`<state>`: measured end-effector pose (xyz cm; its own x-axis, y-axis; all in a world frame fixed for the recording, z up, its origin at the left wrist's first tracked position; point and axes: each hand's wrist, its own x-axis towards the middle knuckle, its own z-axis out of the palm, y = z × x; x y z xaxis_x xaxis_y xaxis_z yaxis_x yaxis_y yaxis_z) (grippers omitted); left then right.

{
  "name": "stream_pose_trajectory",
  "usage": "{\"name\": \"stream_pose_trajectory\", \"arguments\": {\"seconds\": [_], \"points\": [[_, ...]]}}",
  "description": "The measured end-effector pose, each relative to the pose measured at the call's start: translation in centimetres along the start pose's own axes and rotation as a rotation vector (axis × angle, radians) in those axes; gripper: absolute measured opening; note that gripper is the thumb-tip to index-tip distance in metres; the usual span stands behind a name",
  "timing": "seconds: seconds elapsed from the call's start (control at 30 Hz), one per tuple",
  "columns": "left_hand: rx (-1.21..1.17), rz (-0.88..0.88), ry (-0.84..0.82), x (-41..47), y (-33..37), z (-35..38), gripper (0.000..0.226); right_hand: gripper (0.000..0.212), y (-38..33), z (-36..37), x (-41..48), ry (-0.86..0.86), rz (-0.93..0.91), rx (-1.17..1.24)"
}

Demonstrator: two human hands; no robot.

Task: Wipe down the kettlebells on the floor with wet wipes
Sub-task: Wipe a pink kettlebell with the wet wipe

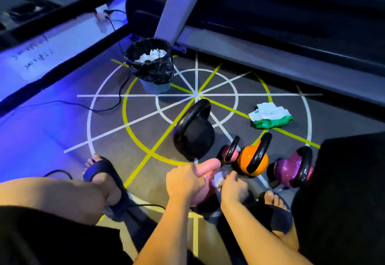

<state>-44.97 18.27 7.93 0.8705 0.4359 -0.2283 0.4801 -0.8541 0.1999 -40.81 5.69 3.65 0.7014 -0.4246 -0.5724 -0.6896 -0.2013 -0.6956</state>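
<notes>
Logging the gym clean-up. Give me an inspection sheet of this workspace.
Surface: grey floor with white and yellow line markings.
Job's things: pale pink kettlebell held; black kettlebell, small pink kettlebell, orange kettlebell, purple kettlebell stand on floor; wet wipe pack beyond them.
Clutter: bin holds used wipes.
Hands: left hand grips pale pink kettlebell's handle; right hand pinches a wipe against it.
Cables: black cable crosses floor left of bin; power strip further back.
Surroundings: treadmill behind.

We count five kettlebells (193,137) (227,152) (253,160) (289,168) (208,166), one pack of wet wipes (270,116), one bin (154,71), one crumpled wipe (218,179), plus our left hand (183,179) and right hand (233,187).
</notes>
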Motion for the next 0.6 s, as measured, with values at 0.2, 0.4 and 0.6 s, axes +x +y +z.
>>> {"name": "stream_pose_trajectory", "arguments": {"seconds": [0.2,0.4,0.6], "points": [[-0.007,0.033,-0.006,0.2,-0.1,-0.5,0.030,0.034,-0.4,2.2,2.3,-0.409,0.194,0.347],[0.113,0.204,-0.013,2.0,-1.5,-0.9,0.034,0.040,-0.5,2.0,2.7,-0.269,0.067,0.359],[0.169,0.270,-0.022,3.0,-2.0,-1.6,0.033,0.034,-1.4,1.2,0.8,-0.157,-0.010,0.222]]}}
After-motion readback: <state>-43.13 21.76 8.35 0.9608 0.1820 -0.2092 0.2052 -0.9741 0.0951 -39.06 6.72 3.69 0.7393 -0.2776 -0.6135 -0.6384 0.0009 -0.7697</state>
